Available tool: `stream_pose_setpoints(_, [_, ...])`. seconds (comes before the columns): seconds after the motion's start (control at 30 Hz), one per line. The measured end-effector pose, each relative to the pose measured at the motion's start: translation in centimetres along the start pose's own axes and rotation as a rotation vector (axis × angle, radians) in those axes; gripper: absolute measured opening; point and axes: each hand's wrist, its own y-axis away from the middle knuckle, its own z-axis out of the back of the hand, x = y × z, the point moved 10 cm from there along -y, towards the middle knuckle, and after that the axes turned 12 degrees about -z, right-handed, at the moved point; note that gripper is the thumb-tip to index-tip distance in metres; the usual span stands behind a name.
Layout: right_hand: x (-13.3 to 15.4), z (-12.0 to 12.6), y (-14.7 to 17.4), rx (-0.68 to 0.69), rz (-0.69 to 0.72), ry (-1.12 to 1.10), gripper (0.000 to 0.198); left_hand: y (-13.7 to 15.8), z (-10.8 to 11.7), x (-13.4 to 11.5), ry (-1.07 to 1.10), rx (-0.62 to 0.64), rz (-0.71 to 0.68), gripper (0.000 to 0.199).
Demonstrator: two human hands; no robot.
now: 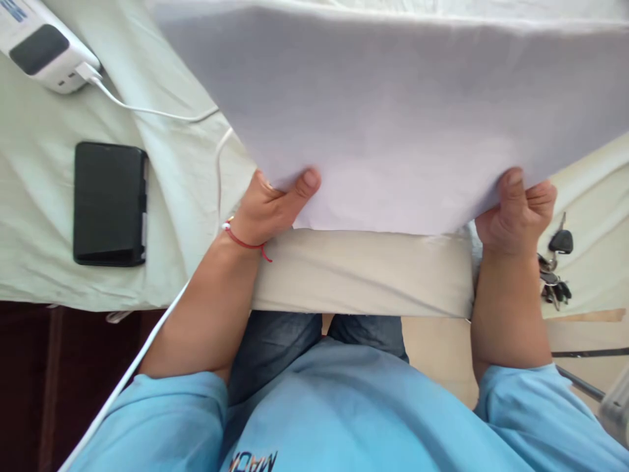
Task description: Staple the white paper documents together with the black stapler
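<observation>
A large white sheet of paper (383, 124) fills the upper middle of the head view, held up over the table in front of me. My left hand (275, 203) grips its lower left edge, thumb on the near face and fingers hidden behind. At the lower right edge, my right hand (515, 210) pinches the sheet the same way, thumb on top. The near edge of the paper hangs over a pale cloth-covered surface, and its far side runs up towards the top of the view.
A black phone (109, 204) lies on the pale green cloth (29, 196) at the left. Behind it sits a white power strip (49, 46) with a white cable (147, 111) plugged in. A bunch of keys (555, 275) rests beside my right forearm.
</observation>
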Motion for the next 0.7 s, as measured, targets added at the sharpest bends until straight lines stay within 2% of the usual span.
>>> stream_pose_setpoints(0.1, [0.3,0.1,0.0,0.012,-0.016,-0.002,0.038,-0.1,-0.3,-0.2,0.008,0.030,0.020,0.065])
stream_pose_setpoints(0.17, [0.0,0.3,-0.1,0.029,-0.081,0.011,0.034,-0.3,-0.2,-0.1,-0.031,0.037,0.037,0.062])
stream_pose_setpoints(0.4, [-1.9,2.3,0.5,0.040,-0.470,0.166,0.038,-0.7,1.8,2.0,-0.062,-0.061,0.056,0.056])
stream_pose_setpoints(0.57, [-3.1,2.5,1.4,0.120,-0.704,0.290,0.045,-0.2,2.3,1.9,-0.205,-0.075,0.103,0.031])
stream_pose_setpoints(0.7, [-3.3,2.3,1.3,0.106,-0.739,0.270,0.051,-0.2,2.3,1.4,-0.265,-0.066,0.095,0.019])
